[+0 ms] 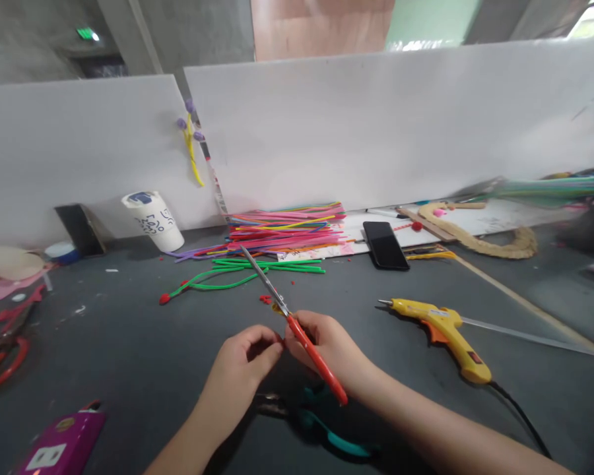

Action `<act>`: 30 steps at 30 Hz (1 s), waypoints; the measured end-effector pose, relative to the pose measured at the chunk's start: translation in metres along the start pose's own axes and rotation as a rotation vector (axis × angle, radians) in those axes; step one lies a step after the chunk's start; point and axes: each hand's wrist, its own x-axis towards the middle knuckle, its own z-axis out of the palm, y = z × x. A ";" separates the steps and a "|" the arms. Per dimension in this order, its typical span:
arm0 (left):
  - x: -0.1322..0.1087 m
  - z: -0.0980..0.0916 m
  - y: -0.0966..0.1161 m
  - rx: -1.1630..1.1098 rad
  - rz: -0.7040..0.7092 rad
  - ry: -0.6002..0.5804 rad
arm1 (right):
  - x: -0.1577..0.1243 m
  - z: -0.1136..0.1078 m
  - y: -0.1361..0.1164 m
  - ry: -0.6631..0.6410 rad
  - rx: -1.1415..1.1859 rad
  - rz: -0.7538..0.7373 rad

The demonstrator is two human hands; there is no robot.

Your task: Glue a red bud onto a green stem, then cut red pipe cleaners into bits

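My right hand (334,343) holds a pair of scissors (319,359) with red handles, their blades pointing up and away to the left. My left hand (240,366) is closed in a pinch, its fingertips meeting those of my right hand. A trace of red shows at that meeting point, too small to name. Small red scraps (264,299) lie just beyond my hands. Further off are green pipe cleaners (297,266), two of them tipped with red balls (165,299). Below my hands sits a teal-handled tool (344,443), partly hidden by my right arm.
A yellow glue gun (445,323) with its cord lies at right. Behind are a colourful bundle of pipe cleaners (287,231), a black phone (385,245), and a paper cup (153,222). More scissors (10,366) and a purple box (62,442) are at left. White panels (376,125) border the back.
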 end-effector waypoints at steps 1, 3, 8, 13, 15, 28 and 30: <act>-0.001 0.000 -0.002 0.013 0.013 -0.005 | 0.000 0.001 0.003 0.005 -0.006 -0.013; -0.002 -0.001 -0.005 0.056 0.059 -0.018 | -0.001 0.001 0.007 0.005 -0.012 -0.024; -0.003 0.000 -0.011 0.123 0.123 -0.009 | -0.002 0.005 0.015 0.014 -0.024 -0.021; -0.002 0.004 -0.014 0.125 0.058 0.063 | -0.006 0.010 0.021 0.043 -0.074 -0.064; -0.003 0.005 -0.015 0.115 0.045 0.073 | -0.007 0.011 0.023 0.051 -0.089 -0.084; -0.008 0.002 -0.012 -0.053 0.034 0.032 | -0.008 0.009 0.014 0.002 0.058 -0.040; -0.007 0.002 -0.011 -0.210 -0.037 0.021 | -0.008 0.007 0.010 -0.066 0.148 0.029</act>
